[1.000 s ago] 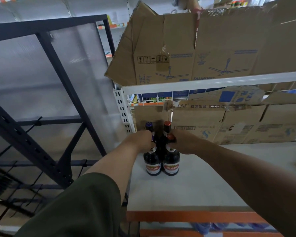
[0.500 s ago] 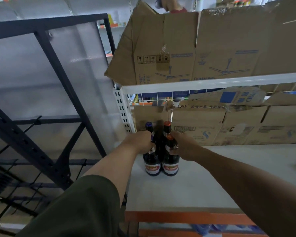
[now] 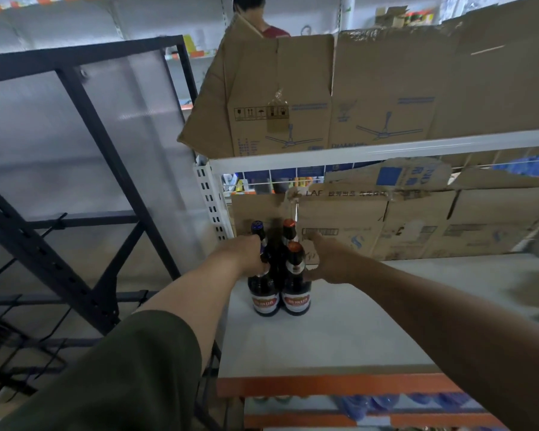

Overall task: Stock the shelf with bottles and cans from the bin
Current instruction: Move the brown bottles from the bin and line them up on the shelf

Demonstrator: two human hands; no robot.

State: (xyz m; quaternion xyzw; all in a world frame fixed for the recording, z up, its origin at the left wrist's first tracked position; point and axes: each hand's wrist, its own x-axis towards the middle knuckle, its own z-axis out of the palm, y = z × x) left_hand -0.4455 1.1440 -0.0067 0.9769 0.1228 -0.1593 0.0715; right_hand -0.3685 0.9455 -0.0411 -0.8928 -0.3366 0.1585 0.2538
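Head view, hands (image 3: 246, 255) (image 3: 329, 259) at bottles (image 3: 294, 293), shelf (image 3: 371, 325)

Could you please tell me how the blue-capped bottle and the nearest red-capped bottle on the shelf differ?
Caps: the blue-capped bottle has a blue one, the nearest red-capped bottle an orange-red one. The blue-capped bottle stands back left, mostly hidden behind the left hand; the red-capped bottle stands front right, label showing, beside the right hand. Both are dark glass, upright on the shelf.

Four dark bottles (image 3: 294, 286), upright on grey shelf (image 3: 339, 331); your left hand (image 3: 246, 255) grips one neck, your right hand (image 3: 330, 262) touches another.
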